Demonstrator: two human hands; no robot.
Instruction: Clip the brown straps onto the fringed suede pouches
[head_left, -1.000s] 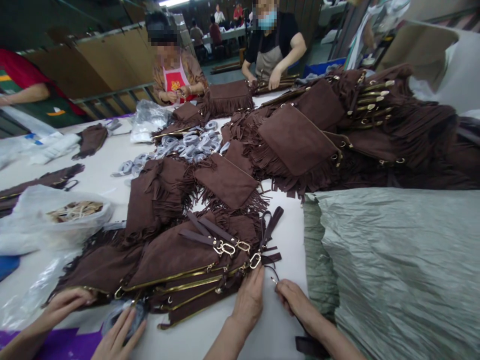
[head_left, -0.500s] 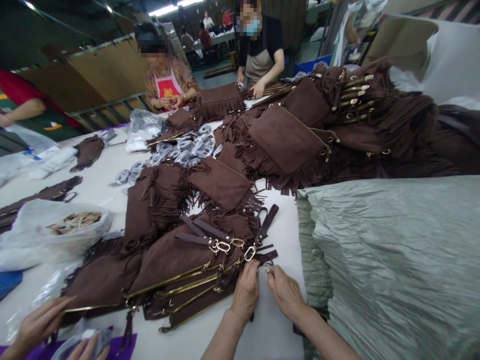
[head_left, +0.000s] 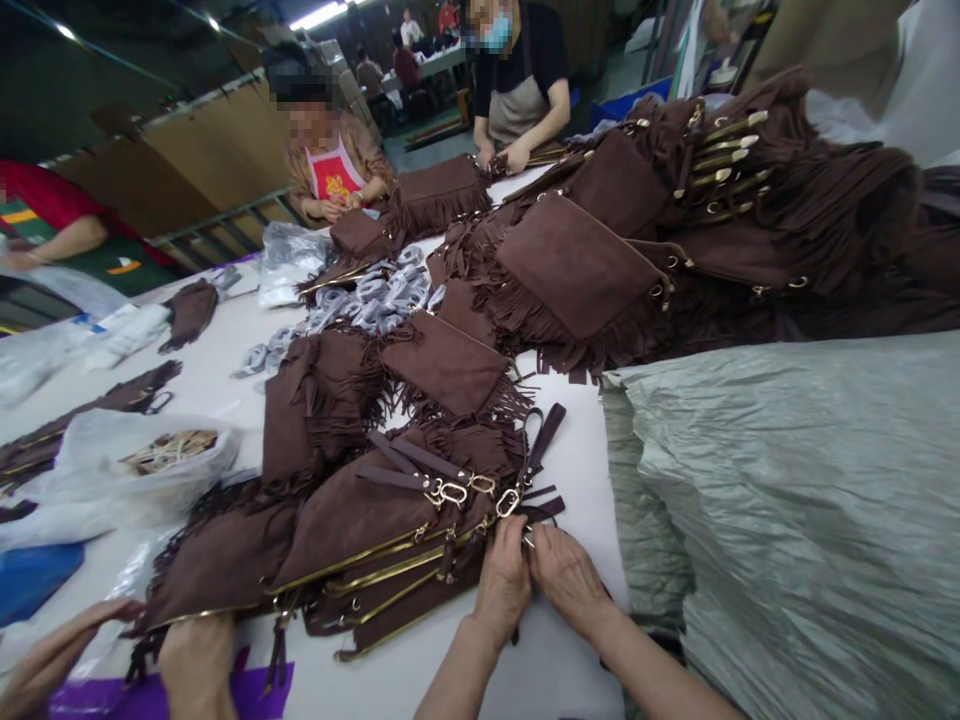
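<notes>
My left hand (head_left: 504, 582) is closed at the right end of a stack of dark brown fringed pouches (head_left: 352, 520), pinching the corner of a pouch there; its fingertips are partly hidden. My right hand (head_left: 566, 572) grips a wrist strap by its metal clasp (head_left: 528, 538), pressed close against my left fingers. Other wrist straps (head_left: 420, 462) with gold oval clasps lie on top of the stack. One strap loop (head_left: 541, 440) stands up just beyond my hands. Gold zippers run along the pouches' near edges.
At the lower left, a co-worker's hands (head_left: 196, 655) handle another pouch (head_left: 217, 560). A large pile of fringed pouches (head_left: 577, 265) fills the far right. Grey-green sheeting (head_left: 787, 480) covers the right side. Grey coiled straps (head_left: 375, 300) and a plastic bag (head_left: 90, 465) lie left.
My right hand has moved left with the clasp, up against my left hand. The co-worker's right hand has gone from a grey coiled strap to under the pouch's edge.
</notes>
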